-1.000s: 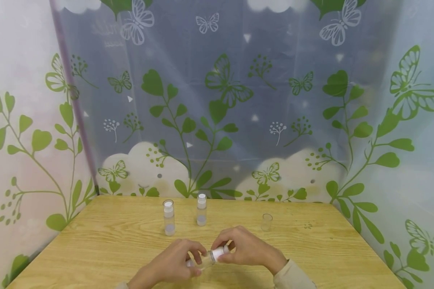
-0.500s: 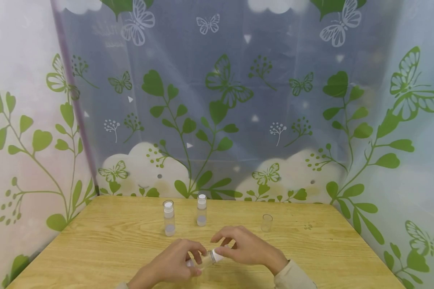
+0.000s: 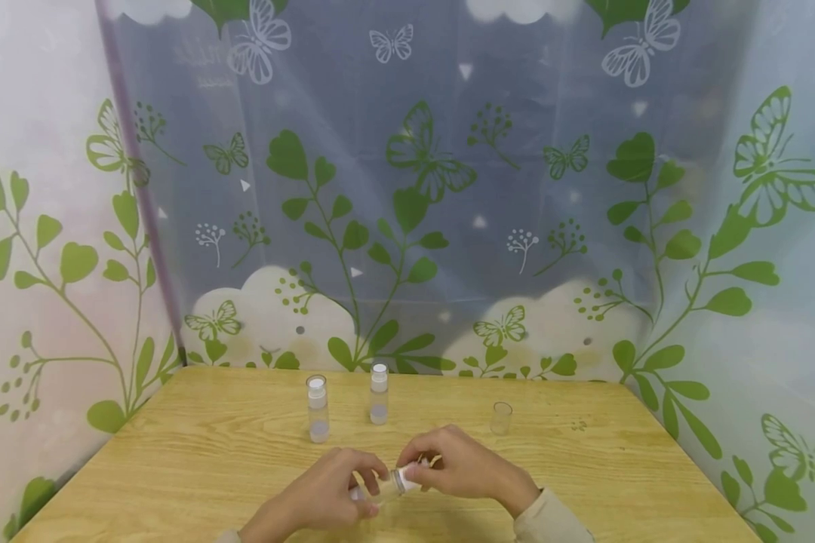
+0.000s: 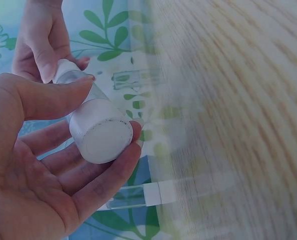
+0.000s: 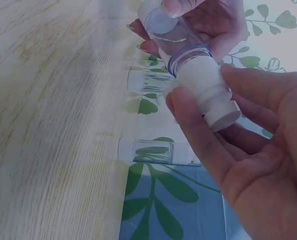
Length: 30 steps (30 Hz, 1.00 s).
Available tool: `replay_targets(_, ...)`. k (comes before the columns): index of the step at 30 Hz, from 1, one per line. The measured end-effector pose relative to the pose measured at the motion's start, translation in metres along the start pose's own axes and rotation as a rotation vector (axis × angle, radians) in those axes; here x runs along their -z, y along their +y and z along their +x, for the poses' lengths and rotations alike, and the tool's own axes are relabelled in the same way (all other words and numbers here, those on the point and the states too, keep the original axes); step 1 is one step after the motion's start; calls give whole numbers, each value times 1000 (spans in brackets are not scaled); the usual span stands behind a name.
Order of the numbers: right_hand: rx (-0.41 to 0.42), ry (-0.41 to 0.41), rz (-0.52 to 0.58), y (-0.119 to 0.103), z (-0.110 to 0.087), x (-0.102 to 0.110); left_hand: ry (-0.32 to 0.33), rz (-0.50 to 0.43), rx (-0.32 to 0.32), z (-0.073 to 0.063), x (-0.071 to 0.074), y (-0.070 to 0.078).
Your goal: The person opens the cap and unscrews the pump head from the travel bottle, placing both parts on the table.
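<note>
In the head view, my left hand holds a clear pump bottle by its body, tilted just above the table. The left wrist view shows its round white base between thumb and fingers. From the other end, my right hand pinches the white pump head between thumb and fingers. Seen from the right wrist, the pump head's collar sits at the bottle's neck, by a clear ring. Whether its thread is tight cannot be told.
Two similar clear bottles with white tops stand upright farther back, one at the left and one nearer the middle. A small clear cap stands on the wooden table at the right. Printed curtains enclose the table's back and sides.
My right fingers loosened and lifted off the pump head half a second ago, with the thumb still by it, and now pinch it again. The left hand and bottle stay nearly still.
</note>
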State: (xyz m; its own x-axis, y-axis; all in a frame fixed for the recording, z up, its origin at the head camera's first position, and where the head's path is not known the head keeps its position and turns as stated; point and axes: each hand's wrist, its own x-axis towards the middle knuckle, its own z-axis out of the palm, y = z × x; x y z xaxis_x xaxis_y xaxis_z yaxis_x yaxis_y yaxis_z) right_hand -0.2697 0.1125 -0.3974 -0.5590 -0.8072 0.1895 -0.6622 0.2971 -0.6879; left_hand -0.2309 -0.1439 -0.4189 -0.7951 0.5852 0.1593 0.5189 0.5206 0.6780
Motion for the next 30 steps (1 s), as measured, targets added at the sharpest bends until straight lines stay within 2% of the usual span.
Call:
replay_targets(9,-27,29,-13,-2,0,-1,2,1,4,0,-1,0)
replay_targets(16,9,50,-35,-3,0,-1,6,-1,5,0,-1,-1)
replay_targets(30,8,53,-41,-3,0,-1,5,-17,11,0,0,-1)
